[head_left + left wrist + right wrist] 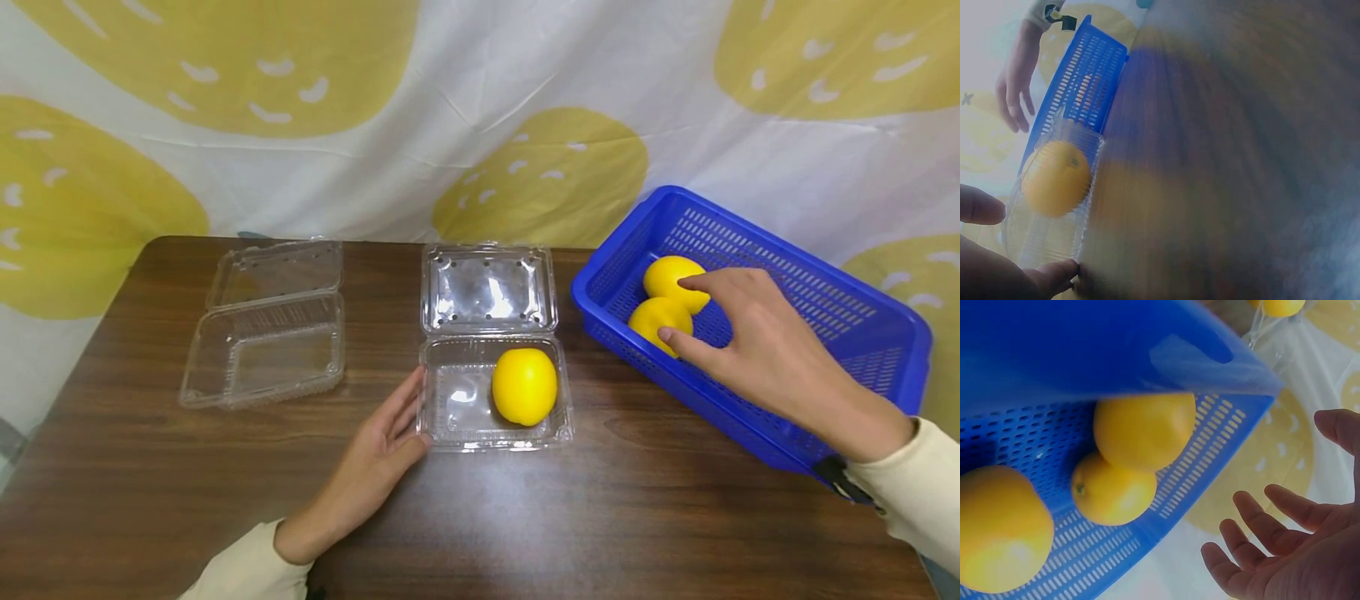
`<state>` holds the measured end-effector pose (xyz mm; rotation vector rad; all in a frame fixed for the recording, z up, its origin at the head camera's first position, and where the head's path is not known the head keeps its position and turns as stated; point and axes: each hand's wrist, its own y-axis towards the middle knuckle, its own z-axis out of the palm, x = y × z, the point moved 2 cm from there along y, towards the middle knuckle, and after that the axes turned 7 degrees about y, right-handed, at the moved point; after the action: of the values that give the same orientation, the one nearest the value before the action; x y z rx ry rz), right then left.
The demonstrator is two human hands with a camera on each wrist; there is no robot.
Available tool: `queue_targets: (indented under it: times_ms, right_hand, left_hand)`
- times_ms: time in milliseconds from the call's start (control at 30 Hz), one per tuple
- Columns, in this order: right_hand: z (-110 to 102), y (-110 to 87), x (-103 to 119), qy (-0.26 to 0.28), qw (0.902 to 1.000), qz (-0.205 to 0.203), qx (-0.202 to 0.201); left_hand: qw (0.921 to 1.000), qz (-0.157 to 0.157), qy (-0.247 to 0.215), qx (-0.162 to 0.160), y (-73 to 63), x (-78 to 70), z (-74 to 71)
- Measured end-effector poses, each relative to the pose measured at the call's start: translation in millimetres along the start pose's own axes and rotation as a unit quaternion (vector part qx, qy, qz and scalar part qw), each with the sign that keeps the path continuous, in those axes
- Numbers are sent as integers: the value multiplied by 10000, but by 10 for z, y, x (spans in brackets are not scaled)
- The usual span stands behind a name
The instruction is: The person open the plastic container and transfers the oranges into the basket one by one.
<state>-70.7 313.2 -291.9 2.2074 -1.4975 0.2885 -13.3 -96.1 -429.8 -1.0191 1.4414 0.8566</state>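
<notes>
An orange (525,387) sits in the right part of an opened clear plastic clamshell box (488,292). At the box's left side, my left hand (367,462) touches the wall and front corner with its fingers and thumb. My right hand (772,358) hovers over the blue plastic basket (810,250), thumb and fingers spread apart, holding nothing. In the head view, two oranges show by its fingertips: a rear orange (671,277) and a front orange (658,323). The right wrist view shows another orange (1000,528) in the basket, hidden by the hand in the head view.
A second opened clear clamshell box (266,350) lies to the left on the brown wooden table (135,467). Behind the table hangs a white cloth (360,183) printed with yellow fruit shapes. The basket stands at an angle at the table's right side.
</notes>
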Motion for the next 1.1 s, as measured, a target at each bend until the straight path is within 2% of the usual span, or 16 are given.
queue_targets:
  times_ms: [367, 833, 1100]
  right_hand:
    - [72, -22, 160, 345, 9990, -227, -188]
    - [245, -38, 419, 531, 9905, -1192, -436]
    - [334, -44, 511, 538, 9900, -1259, -330]
  left_hand:
    - [10000, -56, -7, 18, 1, -13, 8]
    - [10000, -69, 41, -11, 1, -3, 6]
    - [10000, -43, 68, -29, 0, -7, 6]
